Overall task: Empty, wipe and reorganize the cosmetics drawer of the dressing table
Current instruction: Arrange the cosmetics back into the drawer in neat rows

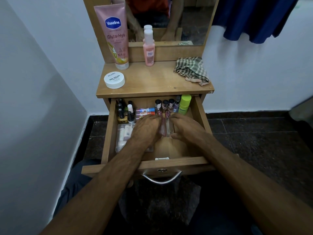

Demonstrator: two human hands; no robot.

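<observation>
**Both hands on two bottles in the drawer**

At centre frame, inside the open drawer (pixel 108 133), the left hand (pixel 145 129) and right hand (pixel 186 128) curl their fingers round two upright clear bottles (pixel 165 128) (one pinkish, one colourless), pressed side by side. Nail polishes (pixel 124 112) line the drawer's back left. Upper right, a checked cloth (pixel 191 70) lies on the tabletop (pixel 152 80).

Two bare forearms, no sleeves in view, no watch or rings showing. Left hand (pixel 147 128) and right hand (pixel 185 127) both bare. Dark grey-blue trousers (pixel 72 189) on the legs below.
</observation>
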